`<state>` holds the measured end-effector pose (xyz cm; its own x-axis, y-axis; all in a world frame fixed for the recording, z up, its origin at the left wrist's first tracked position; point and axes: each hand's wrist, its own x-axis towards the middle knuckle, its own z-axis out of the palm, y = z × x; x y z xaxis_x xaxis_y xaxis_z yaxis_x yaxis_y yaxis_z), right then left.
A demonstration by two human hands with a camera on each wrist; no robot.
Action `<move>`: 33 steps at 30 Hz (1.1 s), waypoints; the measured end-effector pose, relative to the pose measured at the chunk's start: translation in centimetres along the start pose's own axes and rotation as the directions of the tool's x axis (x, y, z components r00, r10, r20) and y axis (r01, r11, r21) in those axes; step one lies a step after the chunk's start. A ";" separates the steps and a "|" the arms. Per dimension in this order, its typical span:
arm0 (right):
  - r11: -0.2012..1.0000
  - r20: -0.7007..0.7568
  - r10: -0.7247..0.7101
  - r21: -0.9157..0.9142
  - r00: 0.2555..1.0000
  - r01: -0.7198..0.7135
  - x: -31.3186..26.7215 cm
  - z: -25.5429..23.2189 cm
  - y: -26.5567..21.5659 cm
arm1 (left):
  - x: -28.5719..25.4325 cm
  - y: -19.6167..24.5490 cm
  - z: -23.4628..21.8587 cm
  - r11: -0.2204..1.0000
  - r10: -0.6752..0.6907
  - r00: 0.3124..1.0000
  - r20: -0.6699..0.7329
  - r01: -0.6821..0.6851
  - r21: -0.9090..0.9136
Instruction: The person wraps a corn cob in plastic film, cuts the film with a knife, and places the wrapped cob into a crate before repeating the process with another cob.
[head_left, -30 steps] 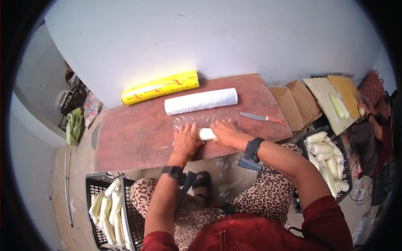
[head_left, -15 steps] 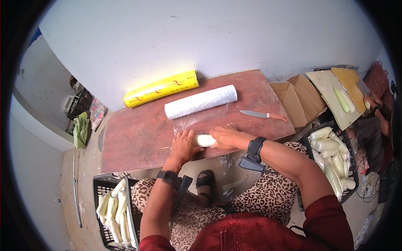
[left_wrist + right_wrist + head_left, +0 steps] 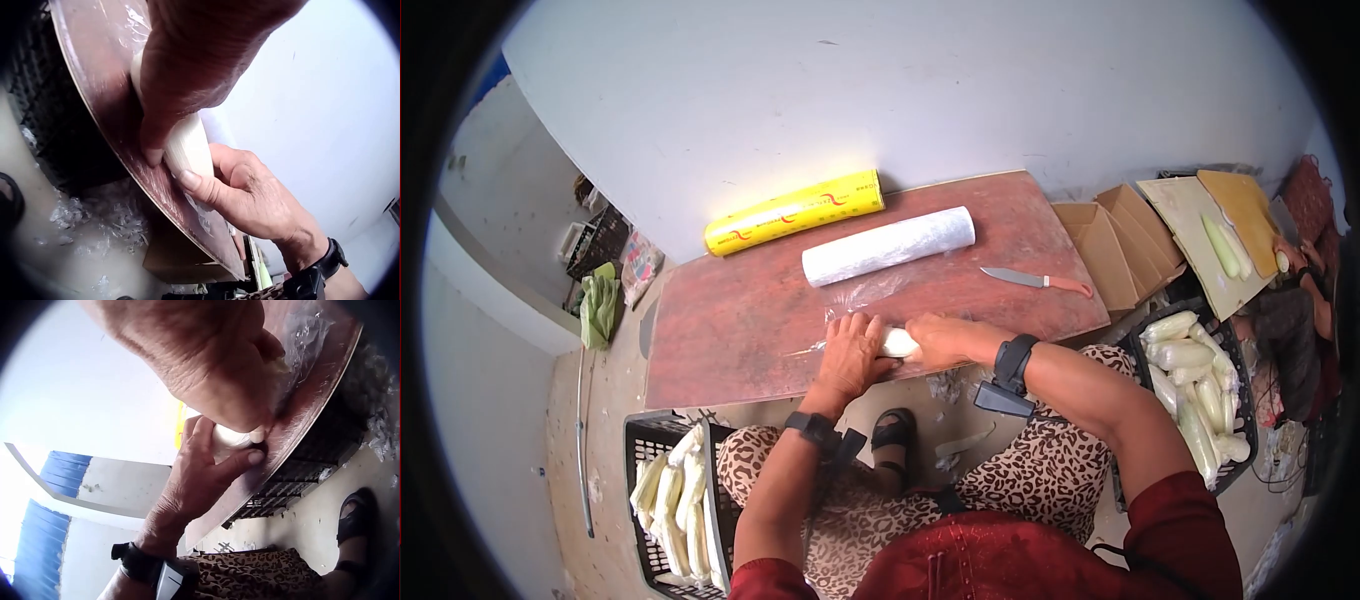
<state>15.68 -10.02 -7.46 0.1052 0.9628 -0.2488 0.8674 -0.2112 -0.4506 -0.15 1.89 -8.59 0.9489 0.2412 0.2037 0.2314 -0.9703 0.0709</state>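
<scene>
A pale, finely ribbed ear of corn in its husk (image 3: 898,343) lies crosswise near the front edge of the red-brown table (image 3: 730,335). My left hand (image 3: 850,352) grips its left end, and my right hand (image 3: 948,342) holds the right end. In the left wrist view the right thumb lies along the corn (image 3: 190,147) with the fingers behind it. The right wrist view shows the left thumb and fingers around the other end. Clear plastic film (image 3: 870,290) spreads between the corn and a white film roll (image 3: 890,246).
A yellow printed roll (image 3: 795,212) stands at the table's back, and a knife (image 3: 1040,281) lies at right. Black crates of wrapped corn flank the knees: the left crate (image 3: 718,500) and right crate (image 3: 1248,440). Beyond the cardboard box (image 3: 1090,240) another person works at a board (image 3: 1185,235).
The hands have rolled the corn toward the table's front edge, away from the film roll. The film sheet around it has narrowed and gathered in. The head view has shifted slightly.
</scene>
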 end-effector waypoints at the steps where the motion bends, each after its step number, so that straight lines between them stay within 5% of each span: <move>1: 1.000 0.032 0.004 0.009 0.999 -0.005 0.0 -0.5 -0.1 | -0.1 0.0 0.1 1.000 0.009 1.000 -0.027 -0.009 -0.020; 12: 0.995 0.152 0.076 0.055 0.985 -0.086 -0.5 -2.1 -0.5 | 0.6 -0.3 -0.4 0.999 0.016 0.999 0.044 -0.015 -0.028; 17: 0.994 -0.234 -0.041 -0.110 0.971 0.015 1.8 -2.5 0.5 | 0.9 -0.5 -0.1 1.000 0.016 0.997 0.073 -0.014 -0.028; 23: 0.955 -0.637 -0.156 -0.293 0.755 -0.050 7.7 -2.3 2.2 | 1.3 -0.3 -0.5 0.998 0.041 0.996 0.077 -0.037 -0.055; 27: 0.965 -0.688 -0.093 -0.241 0.720 -0.106 10.0 -2.3 2.7 | 1.4 -0.2 -0.8 0.998 0.038 0.993 0.116 -0.032 -0.054; 33: 0.951 -0.644 -0.084 -0.281 0.761 -0.132 11.2 -2.7 3.4 | -0.1 0.6 -1.2 0.997 0.040 0.992 0.118 -0.033 -0.063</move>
<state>21.07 0.55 -9.49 0.3201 0.8587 0.4003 0.9472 -0.2808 -0.1551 -0.32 1.36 -7.42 0.9760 0.1983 0.0896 0.1864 -0.9744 0.1261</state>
